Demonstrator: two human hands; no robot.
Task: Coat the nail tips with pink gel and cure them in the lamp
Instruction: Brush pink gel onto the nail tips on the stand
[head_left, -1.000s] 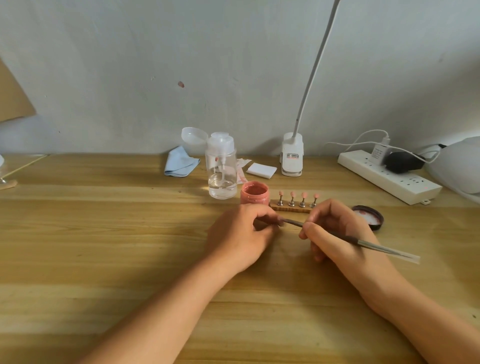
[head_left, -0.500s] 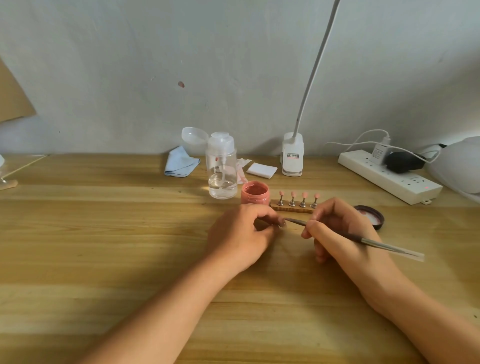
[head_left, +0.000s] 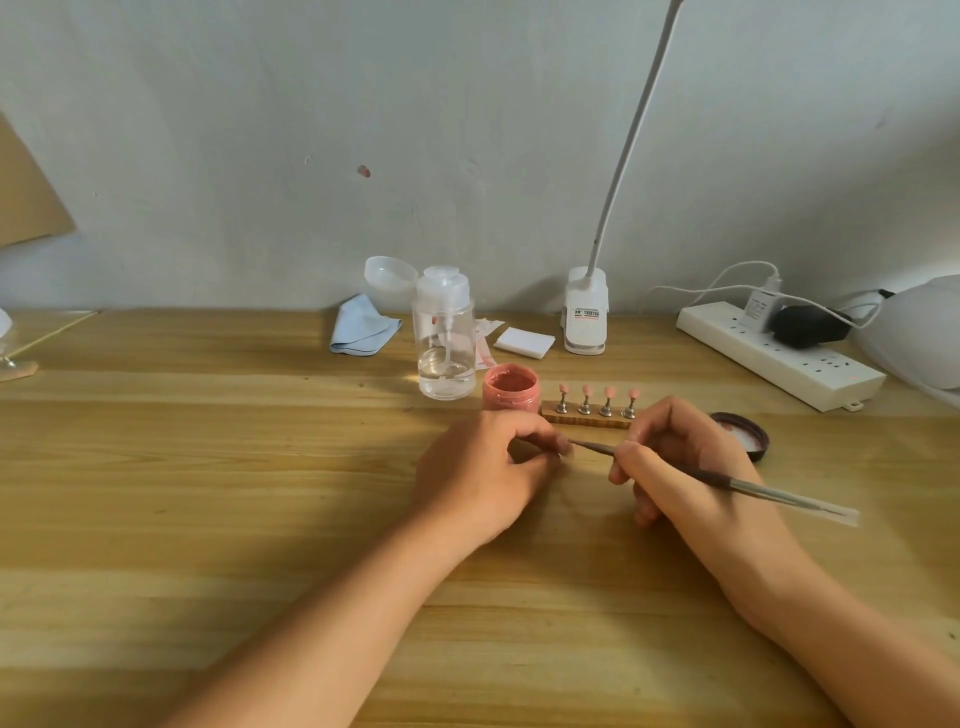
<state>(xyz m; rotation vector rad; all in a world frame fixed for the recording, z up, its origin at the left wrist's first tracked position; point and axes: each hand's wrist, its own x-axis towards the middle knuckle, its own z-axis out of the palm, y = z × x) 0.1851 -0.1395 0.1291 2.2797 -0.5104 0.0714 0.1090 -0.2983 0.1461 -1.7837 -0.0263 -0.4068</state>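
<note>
Pink gel stands in an open jar (head_left: 510, 387) just beyond my left fingers (head_left: 535, 423), on the desk (head_left: 208, 493). Compared with half a second ago, little differs: both hands remain in place, and the brush (head_left: 727, 480) has eased only slightly, its handle end a touch further from my left hand (head_left: 478, 478).

Left hand: fingers curled in, thumb and forefinger closed together. Whatever they pinch is hidden, so I cannot tell what they hold. The brush tip meets these fingertips.

Right hand (head_left: 691, 467): fingers (head_left: 628, 452) closed on the brush in a pen grip, the shaft lying across the hand and the handle pointing away from my left hand.

Four pink nail tips (head_left: 597, 391) stand upright on a wooden holder (head_left: 582, 418) just beyond the gap between my hands, beside the jar. The jar lid (head_left: 748, 436) lies just past my right knuckles. The white curing lamp (head_left: 919, 338) sits well beyond my right hand, at the frame edge.
</note>
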